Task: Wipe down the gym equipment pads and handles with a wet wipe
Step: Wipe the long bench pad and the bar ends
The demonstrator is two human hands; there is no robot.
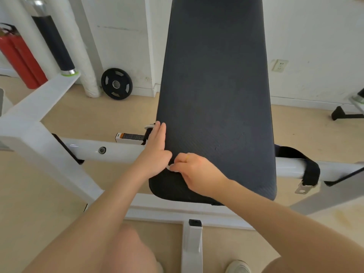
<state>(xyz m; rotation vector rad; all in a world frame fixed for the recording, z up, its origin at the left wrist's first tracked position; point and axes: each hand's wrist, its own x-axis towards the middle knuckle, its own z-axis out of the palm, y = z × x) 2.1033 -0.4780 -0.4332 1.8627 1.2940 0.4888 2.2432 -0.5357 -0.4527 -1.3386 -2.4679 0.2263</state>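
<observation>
A long black pad [216,95] with a fine ribbed texture and rounded corners runs up the middle of the frame on a white painted steel frame [110,149]. The left hand [155,152] lies flat on the pad's left edge, fingers straight and together. Just right of it, the right hand [194,172] curls its fingers, pinching a small white scrap, seemingly the wet wipe [169,167], against the pad's lower left. A round black weight plate [116,83] leans on the wall at upper left.

The wipe [169,167] is mostly hidden between the hands.
</observation>
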